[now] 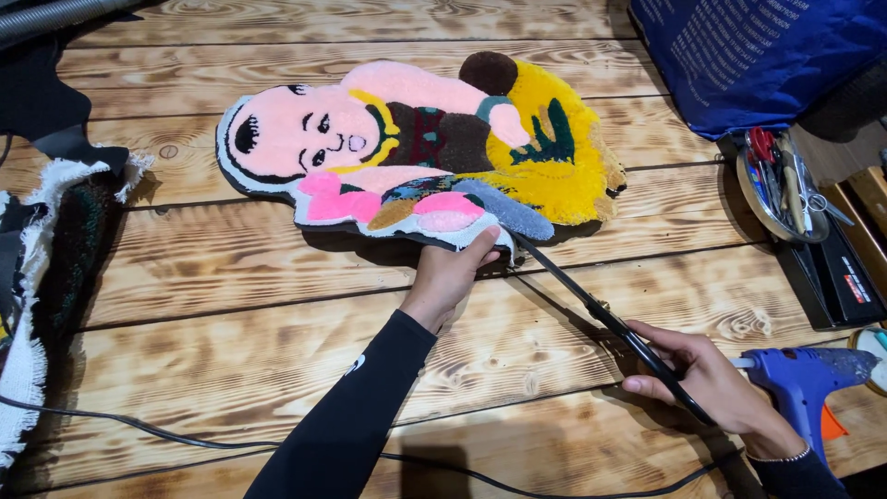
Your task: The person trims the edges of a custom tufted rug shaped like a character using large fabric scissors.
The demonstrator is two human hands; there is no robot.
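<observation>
A tufted rug piece (416, 148) shaped like a cartoon figure, in pink, yellow, brown and grey, lies on the wooden table (231, 277). My left hand (448, 273) pinches its lower edge and lifts it slightly. My right hand (707, 379) grips the handles of long black scissors (605, 323), whose blades reach up-left to the rug's edge beside my left fingers.
A blue glue gun (804, 379) lies right of my right hand. A round tin of scissors and tools (781, 185) sits on a black box at the right edge. Blue fabric (758, 55) fills the top right. Rug scraps (46, 277) lie left; a black cable (185, 434) crosses the front.
</observation>
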